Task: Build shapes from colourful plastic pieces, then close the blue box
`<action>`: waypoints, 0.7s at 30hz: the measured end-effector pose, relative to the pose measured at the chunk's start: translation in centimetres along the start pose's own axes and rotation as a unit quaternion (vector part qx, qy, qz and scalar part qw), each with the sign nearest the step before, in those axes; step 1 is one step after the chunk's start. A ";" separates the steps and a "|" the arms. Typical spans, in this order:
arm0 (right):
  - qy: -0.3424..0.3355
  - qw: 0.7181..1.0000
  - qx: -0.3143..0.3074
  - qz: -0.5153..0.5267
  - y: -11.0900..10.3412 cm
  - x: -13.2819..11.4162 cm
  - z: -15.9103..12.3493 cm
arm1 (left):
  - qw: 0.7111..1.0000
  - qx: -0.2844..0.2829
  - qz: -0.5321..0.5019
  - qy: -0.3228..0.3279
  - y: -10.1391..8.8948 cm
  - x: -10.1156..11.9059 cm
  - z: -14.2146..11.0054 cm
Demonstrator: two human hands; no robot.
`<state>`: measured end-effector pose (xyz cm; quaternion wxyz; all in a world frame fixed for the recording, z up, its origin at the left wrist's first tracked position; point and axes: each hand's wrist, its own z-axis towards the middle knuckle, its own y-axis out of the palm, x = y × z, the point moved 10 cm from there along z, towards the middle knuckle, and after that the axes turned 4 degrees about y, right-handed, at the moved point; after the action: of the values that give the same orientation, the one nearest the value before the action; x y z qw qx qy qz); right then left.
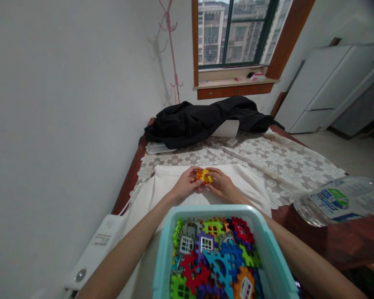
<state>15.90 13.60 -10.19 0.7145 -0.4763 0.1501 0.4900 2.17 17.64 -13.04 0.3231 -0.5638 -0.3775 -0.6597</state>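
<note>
Above the white cloth [170, 176], my two hands meet around small toothed plastic building pieces. My left hand [187, 182] closes its fingers on an orange building piece [199, 175]. Against it sits a yellow building piece [207, 179], gripped by the fingers of my right hand [223, 184]. The two pieces touch; whether they are locked together I cannot tell. Between my forearms stands a light teal bin [205, 209] filled with loose interlocking pieces, among them a red piece [195, 272] and a blue piece [221, 265].
A black cloth [202, 118] lies heaped at the table's far end, beside a white box [227, 128]. At right is a large clear bottle [339, 199]. A white appliance [96, 249] stands at left. Floral lace tablecloth [283, 162] covers part of the table.
</note>
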 end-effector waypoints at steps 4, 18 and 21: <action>-0.003 1.000 -0.013 0.001 0.3 0.0 -0.1 | 1.000 -0.019 -0.013 0.004 0.1 -0.1 0.1; 0.002 1.000 -0.016 0.000 -0.1 -0.2 0.1 | 1.000 -0.002 -0.004 -0.007 0.3 0.2 0.0; 0.009 1.000 -0.008 -0.001 -0.3 -0.2 0.1 | 1.000 -0.004 -0.011 -0.009 0.3 0.2 -0.1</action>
<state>16.05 13.55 -9.77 0.7095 -0.4868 0.1523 0.4862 2.40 17.40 -12.83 0.3105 -0.5668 -0.3840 -0.6595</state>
